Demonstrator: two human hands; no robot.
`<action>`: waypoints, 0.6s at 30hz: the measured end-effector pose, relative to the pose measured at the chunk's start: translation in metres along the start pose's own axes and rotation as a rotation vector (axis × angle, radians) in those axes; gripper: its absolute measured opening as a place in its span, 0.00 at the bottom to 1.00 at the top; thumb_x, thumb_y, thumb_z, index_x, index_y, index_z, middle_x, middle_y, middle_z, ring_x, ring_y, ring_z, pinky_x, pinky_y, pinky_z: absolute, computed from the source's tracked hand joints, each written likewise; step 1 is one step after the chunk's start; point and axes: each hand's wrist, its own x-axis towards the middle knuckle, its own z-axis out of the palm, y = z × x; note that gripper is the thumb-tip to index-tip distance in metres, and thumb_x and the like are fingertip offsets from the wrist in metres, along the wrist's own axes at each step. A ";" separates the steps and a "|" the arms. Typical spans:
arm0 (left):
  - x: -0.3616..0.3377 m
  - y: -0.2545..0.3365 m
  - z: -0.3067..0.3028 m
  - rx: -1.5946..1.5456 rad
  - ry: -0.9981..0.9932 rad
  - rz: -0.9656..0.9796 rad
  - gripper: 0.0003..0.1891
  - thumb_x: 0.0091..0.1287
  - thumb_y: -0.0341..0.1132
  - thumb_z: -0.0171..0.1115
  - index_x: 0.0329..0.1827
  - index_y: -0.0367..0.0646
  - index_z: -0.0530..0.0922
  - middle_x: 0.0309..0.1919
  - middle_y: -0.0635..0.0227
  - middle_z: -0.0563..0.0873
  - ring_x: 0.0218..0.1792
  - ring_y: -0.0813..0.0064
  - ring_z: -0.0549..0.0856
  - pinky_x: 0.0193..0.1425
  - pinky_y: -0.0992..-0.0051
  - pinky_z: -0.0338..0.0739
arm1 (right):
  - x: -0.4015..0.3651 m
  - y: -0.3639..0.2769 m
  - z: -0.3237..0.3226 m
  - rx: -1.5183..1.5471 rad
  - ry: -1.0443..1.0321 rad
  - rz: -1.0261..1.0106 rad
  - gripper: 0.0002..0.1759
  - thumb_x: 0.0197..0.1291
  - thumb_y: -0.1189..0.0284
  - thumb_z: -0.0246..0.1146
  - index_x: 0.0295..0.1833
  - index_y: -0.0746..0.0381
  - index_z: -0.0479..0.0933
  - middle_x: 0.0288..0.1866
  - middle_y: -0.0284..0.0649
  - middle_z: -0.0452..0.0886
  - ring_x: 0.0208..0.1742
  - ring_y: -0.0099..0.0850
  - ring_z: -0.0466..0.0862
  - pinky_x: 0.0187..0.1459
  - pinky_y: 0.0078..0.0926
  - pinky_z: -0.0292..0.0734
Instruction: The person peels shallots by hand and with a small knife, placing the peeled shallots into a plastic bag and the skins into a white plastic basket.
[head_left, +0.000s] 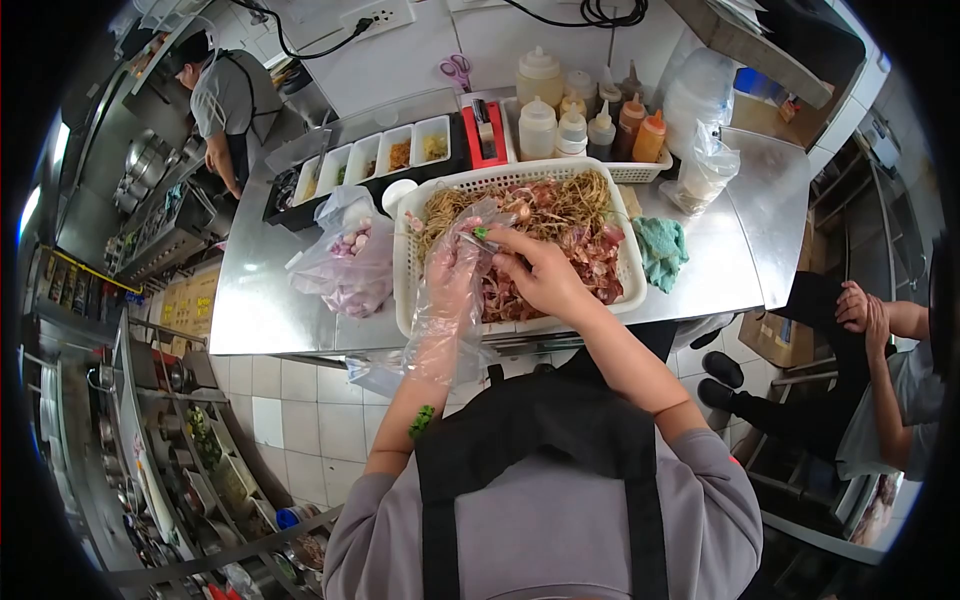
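Note:
My left hand [455, 275], in a loose clear plastic glove, is closed around a pinkish shallot [470, 226], mostly hidden by the fingers. Bare, my right hand [545, 278] meets it and pinches what looks like a small knife with a green part [480, 233]; its blade is hard to make out. Both hands are above a white plastic basket [405, 290], full of reddish papery shallot skins [598, 255] and dry straw-coloured stems [585, 200]. Left of the basket, a thin plastic bag [345, 275] holds peeled pinkish bulbs.
Behind the basket stand seasoning trays [400, 153], a red holder [486, 135] and several squeeze bottles [538, 130]. A green cloth [660, 252] and a plastic bag [700, 175] lie to the right. One person [235, 105] works at far left; another [890, 370] sits at right.

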 end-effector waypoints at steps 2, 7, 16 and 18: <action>0.001 -0.001 -0.004 -0.015 -0.043 0.013 0.16 0.71 0.31 0.51 0.60 0.38 0.70 0.54 0.59 0.78 0.51 0.74 0.79 0.55 0.75 0.75 | 0.002 0.000 -0.005 0.198 -0.058 0.131 0.17 0.63 0.76 0.57 0.58 0.63 0.71 0.54 0.43 0.79 0.55 0.33 0.78 0.54 0.27 0.71; 0.002 0.010 0.010 -0.093 0.000 -0.057 0.18 0.71 0.30 0.50 0.64 0.40 0.68 0.56 0.62 0.77 0.51 0.75 0.79 0.55 0.75 0.75 | 0.005 0.006 -0.014 0.433 -0.168 0.313 0.17 0.66 0.73 0.56 0.59 0.64 0.70 0.51 0.35 0.78 0.50 0.23 0.75 0.51 0.23 0.70; 0.003 0.004 0.001 0.027 0.150 -0.050 0.18 0.65 0.23 0.55 0.59 0.39 0.72 0.53 0.62 0.78 0.48 0.76 0.78 0.54 0.75 0.75 | 0.005 -0.004 -0.011 0.224 -0.090 0.227 0.16 0.64 0.73 0.57 0.58 0.63 0.72 0.52 0.36 0.79 0.50 0.25 0.75 0.53 0.25 0.69; 0.002 0.009 0.006 0.009 0.156 -0.066 0.14 0.66 0.23 0.54 0.55 0.38 0.73 0.53 0.62 0.78 0.49 0.75 0.78 0.54 0.74 0.75 | 0.005 0.000 -0.010 0.250 -0.104 0.231 0.17 0.65 0.72 0.57 0.58 0.63 0.72 0.52 0.36 0.78 0.50 0.25 0.75 0.53 0.25 0.69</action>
